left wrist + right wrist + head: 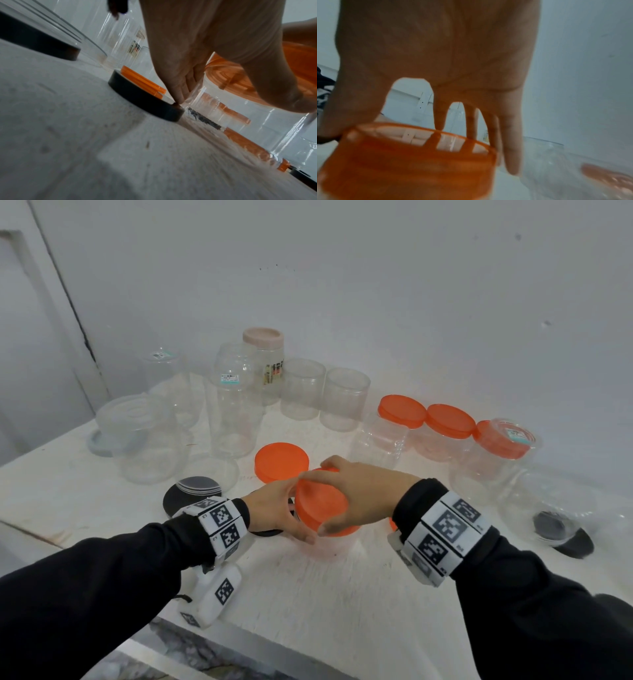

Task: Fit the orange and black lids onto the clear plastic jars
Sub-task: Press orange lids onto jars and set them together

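My right hand [356, 491] grips an orange lid [318, 505] from above, thumb on the near rim and fingers over the far rim. The lid sits tilted on the mouth of a clear jar [330, 542] that stands on the white table [342, 594]. From the left, my left hand [274, 508] holds that jar. The left wrist view shows the fingers [180, 83] and thumb around the clear jar [231, 115], under the orange lid [236, 78]. In the right wrist view, the fingers [510, 142] curl over the orange lid [412, 165].
A loose orange lid [281, 462] lies just behind the hands. A black lid [178, 501] with clear discs on it lies at the left, another black lid [145, 102] by my left fingers, one more [575, 544] at the right. Orange-lidded jars [448, 422] stand right, several open clear jars [236, 405] behind.
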Tool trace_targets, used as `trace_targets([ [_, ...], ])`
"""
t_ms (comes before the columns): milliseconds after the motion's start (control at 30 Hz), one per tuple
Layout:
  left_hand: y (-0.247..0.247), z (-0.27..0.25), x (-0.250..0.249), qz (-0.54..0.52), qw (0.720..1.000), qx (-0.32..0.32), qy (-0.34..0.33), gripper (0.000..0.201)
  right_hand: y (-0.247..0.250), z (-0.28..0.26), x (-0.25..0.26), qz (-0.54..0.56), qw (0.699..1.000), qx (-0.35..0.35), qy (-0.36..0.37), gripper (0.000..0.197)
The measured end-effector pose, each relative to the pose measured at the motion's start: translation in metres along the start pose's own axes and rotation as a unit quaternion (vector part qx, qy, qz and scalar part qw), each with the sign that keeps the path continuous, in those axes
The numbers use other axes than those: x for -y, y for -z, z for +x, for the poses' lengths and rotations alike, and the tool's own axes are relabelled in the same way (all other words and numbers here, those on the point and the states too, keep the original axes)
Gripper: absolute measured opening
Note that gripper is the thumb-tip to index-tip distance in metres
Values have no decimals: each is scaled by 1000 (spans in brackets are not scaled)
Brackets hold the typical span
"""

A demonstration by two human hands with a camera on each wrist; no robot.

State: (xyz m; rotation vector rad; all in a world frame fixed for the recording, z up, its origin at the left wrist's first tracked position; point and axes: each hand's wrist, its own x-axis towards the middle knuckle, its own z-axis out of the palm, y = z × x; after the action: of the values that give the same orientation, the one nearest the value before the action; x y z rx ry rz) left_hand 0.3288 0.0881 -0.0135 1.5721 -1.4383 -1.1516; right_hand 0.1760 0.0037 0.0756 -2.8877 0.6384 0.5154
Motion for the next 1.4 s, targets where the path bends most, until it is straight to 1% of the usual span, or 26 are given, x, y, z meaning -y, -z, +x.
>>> trace_targets([
  [67, 0, -1, -2, 11, 1000, -3, -4, 85, -5, -1, -2, 15, 999, -33, 14, 86],
  [167, -2, -1, -2, 31, 999, -15, -6, 85, -13, -5, -2, 0, 996, -89, 7, 83],
  [233, -2, -1, -3, 51, 998, -28, -11, 84, -19, -6, 1, -13, 993, -113, 1, 81],
  [333, -4, -2, -3, 76, 996, -32, -16, 88, -24, -7, 5, -11, 990, -138, -18, 80],
  [467, -5, -4, -6, 85, 995, -42, -14, 83, -29, -9, 10, 0, 985, -167, -36, 75],
  [567, -6, -4, -8, 98, 994, -44, -7, 88, -36, -16, 8, 63, 979, -187, -42, 72],
  [600, -8, -3, -8, 93, 994, -49, -4, 89, -40, -19, 5, 105, 975, -190, -54, 75],
  [667, -13, -2, -9, 68, 996, -63, 1, 84, -46, -27, -3, 207, 953, -204, -86, 82],
  [733, -20, 1, -14, 55, 996, -70, -2, 77, -51, -37, -13, 280, 930, -219, -95, 81],
  [767, -25, 4, -18, 50, 996, -72, -6, 77, -52, -42, -18, 296, 924, -225, -89, 80],
  [833, -34, 12, -28, 33, 995, -87, -18, 83, -54, -54, -32, 307, 917, -243, -72, 77],
  [933, -49, 29, -47, 18, 992, -117, -44, 108, -55, -73, -62, 324, 903, -276, -46, 74],
  [967, -54, 36, -53, 7, 992, -118, -54, 110, -55, -80, -74, 338, 895, -290, -41, 73],
  [1033, -65, 50, -66, -16, 991, -107, -76, 104, -54, -92, -94, 359, 876, -319, -39, 71],
  [1100, -77, 66, -76, -28, 992, -83, -92, 100, -54, -102, -111, 359, 868, -340, -44, 68],
  [1200, -92, 86, -87, -42, 991, -68, -108, 96, -59, -109, -136, 314, 870, -376, -50, 67],
  [1300, -106, 103, -94, -43, 988, -102, -112, 88, -63, -109, -156, 256, 885, -384, -67, 68],
  [1400, -118, 116, -98, -30, 982, -144, -115, 84, -66, -105, -169, 228, 891, -386, -73, 68],
])
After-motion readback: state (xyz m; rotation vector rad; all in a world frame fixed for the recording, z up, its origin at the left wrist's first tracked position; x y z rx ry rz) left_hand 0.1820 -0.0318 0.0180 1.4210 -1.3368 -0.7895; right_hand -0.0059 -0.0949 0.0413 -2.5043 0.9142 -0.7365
